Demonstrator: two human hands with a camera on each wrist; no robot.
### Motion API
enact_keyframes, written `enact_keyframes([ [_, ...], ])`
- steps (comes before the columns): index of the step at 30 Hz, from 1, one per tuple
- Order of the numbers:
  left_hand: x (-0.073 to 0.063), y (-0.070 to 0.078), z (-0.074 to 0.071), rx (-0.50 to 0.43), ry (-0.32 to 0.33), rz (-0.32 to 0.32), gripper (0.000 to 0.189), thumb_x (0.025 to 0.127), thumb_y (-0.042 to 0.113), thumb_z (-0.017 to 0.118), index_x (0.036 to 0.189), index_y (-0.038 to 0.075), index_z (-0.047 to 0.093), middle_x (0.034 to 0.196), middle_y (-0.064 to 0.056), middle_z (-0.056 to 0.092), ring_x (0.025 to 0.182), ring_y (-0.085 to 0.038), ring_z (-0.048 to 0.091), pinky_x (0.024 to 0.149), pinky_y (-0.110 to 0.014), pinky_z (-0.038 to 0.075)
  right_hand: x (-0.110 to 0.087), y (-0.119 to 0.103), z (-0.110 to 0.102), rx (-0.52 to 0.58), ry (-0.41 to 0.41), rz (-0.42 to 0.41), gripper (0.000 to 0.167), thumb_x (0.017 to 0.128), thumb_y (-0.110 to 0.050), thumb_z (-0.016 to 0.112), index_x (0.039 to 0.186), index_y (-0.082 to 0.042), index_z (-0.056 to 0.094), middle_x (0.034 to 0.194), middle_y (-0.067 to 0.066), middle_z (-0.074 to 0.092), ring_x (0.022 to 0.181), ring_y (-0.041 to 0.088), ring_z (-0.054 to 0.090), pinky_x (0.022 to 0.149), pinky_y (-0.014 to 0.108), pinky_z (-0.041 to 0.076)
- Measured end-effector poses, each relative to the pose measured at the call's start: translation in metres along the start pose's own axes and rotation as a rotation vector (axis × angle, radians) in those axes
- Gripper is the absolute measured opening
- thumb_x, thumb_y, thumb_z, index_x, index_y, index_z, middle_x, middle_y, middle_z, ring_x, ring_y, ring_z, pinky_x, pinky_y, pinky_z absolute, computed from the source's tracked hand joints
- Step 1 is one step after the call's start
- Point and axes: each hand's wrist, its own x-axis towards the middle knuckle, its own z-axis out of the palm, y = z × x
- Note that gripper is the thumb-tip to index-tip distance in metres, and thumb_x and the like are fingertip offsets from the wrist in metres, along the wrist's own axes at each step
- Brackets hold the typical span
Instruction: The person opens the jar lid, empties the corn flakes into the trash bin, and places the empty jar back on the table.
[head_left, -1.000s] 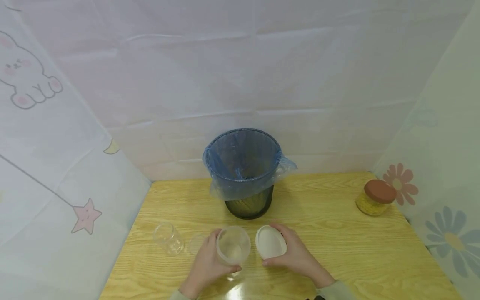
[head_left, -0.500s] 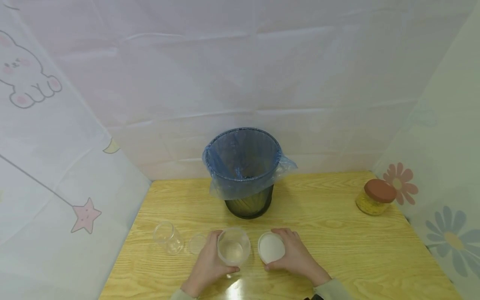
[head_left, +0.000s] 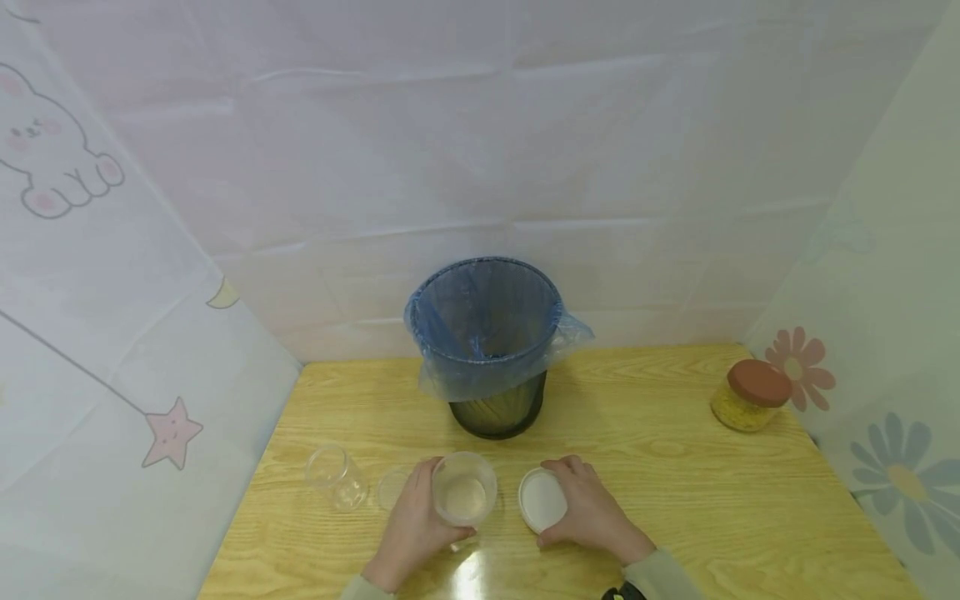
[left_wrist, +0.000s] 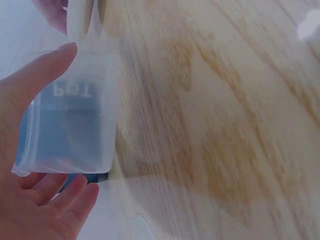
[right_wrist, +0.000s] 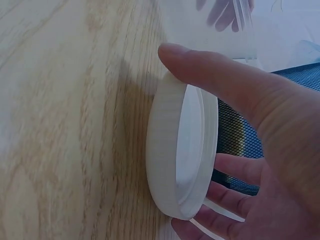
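My left hand [head_left: 422, 518] curves round a translucent plastic tub [head_left: 465, 492], open at the top, with thumb and fingers on opposite sides. The tub stands on the wooden table; in the left wrist view it bears white lettering. Just to its right, my right hand [head_left: 588, 510] holds a white round lid [head_left: 543, 500] by the rim, thumb on the near side and fingers on the far side. In the right wrist view, the lid [right_wrist: 172, 145] lies on or very near the tabletop, its hollow side up. A small gap separates tub and lid.
A dark mesh bin [head_left: 498, 408] lined with a blue bag [head_left: 480, 379] stands behind the hands. Left of the left hand are a clear glass jar [head_left: 337, 477] and a clear disc [head_left: 392, 489]. A jar [head_left: 750, 397] with a red-brown lid and yellow contents sits at far right.
The white lid has gone from tilted to flat, and my right hand has shifted slightly right and towards me with it. My left hand and the tub have barely moved.
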Motion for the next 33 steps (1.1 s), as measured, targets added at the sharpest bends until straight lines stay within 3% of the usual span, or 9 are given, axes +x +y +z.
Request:
enact_keyframes([
  [14,-0.003,-0.004,0.001,0.016,-0.062,-0.094,0.116,0.052,0.030,0.101,0.147,0.004,0.040,0.131,-0.018,0.060,0.117,-0.037,0.059,0.097,-0.054,0.050,0.002,0.004,0.002,-0.047,-0.013,-0.028,0.111,0.046,-0.038,0.103,0.140,-0.002,0.056,0.128,0.016,0.049,0.113,0.038,0.048,0.082,0.055,0.053],
  [25,-0.003,-0.004,-0.001,-0.003,-0.074,-0.085,0.126,0.052,0.033,0.102,0.153,0.003,0.034,0.136,-0.019,0.058,0.121,-0.039,0.057,0.100,-0.055,0.048,0.001,0.006,0.003,-0.097,-0.006,-0.079,0.115,0.042,-0.036,0.104,0.140,-0.003,0.055,0.127,0.017,0.050,0.107,0.035,0.049,0.082,0.054,0.052],
  [29,-0.004,-0.004,-0.002,0.004,-0.075,-0.084,0.136,0.049,0.043,0.102,0.157,0.004,0.028,0.143,-0.018,0.053,0.128,-0.038,0.053,0.104,-0.055,0.045,0.000,0.007,0.002,-0.079,-0.015,-0.078,0.117,0.046,-0.042,0.102,0.144,-0.003,0.053,0.131,0.019,0.050,0.112,0.037,0.048,0.084,0.056,0.051],
  [33,-0.004,-0.003,-0.003,0.002,-0.063,-0.099,0.128,0.057,0.056,0.096,0.157,0.007,0.032,0.145,-0.015,0.052,0.130,-0.034,0.052,0.105,-0.054,0.044,0.000,0.011,-0.002,-0.045,0.002,-0.043,0.115,0.055,-0.056,0.096,0.147,-0.005,0.050,0.138,0.019,0.049,0.122,0.040,0.047,0.090,0.058,0.050],
])
